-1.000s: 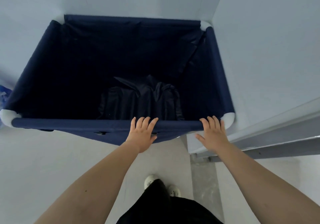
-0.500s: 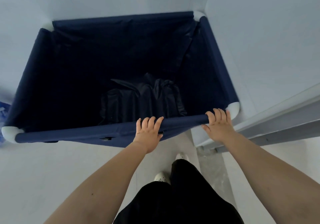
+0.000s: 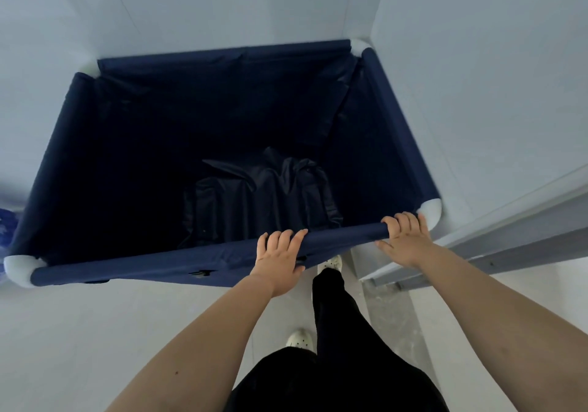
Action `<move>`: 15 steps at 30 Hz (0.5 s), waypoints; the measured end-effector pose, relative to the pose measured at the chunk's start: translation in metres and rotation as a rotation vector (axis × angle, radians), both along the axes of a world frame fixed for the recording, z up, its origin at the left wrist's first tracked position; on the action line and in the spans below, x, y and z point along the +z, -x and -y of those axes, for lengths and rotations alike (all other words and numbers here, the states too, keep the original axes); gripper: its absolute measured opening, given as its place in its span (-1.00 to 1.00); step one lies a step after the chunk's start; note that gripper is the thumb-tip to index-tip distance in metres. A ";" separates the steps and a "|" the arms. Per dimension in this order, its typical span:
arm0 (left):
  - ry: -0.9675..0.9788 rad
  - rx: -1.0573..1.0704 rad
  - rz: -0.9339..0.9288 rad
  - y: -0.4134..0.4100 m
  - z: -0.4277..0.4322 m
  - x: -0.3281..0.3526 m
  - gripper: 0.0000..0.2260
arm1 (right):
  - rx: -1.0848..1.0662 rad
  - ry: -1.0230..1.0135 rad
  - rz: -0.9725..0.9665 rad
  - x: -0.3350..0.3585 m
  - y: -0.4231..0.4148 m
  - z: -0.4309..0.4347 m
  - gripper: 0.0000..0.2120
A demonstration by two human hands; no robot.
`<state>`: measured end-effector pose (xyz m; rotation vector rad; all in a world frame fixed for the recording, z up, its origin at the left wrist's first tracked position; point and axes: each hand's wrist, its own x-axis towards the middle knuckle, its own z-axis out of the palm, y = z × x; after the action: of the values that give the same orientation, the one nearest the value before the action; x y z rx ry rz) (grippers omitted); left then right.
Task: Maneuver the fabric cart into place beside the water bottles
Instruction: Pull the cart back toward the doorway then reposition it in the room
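Note:
The navy fabric cart with white corner caps stands in a white corner, its far right corner close to the walls. A dark crumpled cloth lies at its bottom. My left hand grips the near rail right of its middle. My right hand holds the same rail by the near right corner cap. At the far left edge a blue blurred shape, perhaps the water bottles, shows beside the cart.
White walls close in behind and to the right of the cart. A grey door frame or rail runs along the right. My black-trousered leg and white shoe step up to the cart's near side on the pale floor.
The cart has rolled forward and turned, its right end swinging deeper into the corner. Both hands stayed on the near rail, and one foot stepped forward.

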<state>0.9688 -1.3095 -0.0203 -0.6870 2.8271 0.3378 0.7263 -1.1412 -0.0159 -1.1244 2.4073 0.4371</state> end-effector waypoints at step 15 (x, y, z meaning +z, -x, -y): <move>0.013 -0.017 -0.064 -0.004 0.001 -0.010 -0.37 | 0.005 0.007 -0.043 -0.001 -0.003 -0.001 -0.45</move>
<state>0.9728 -1.3108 -0.0303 -0.6658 2.8963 0.3445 0.7292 -1.1399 -0.0167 -1.1352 2.4449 0.4591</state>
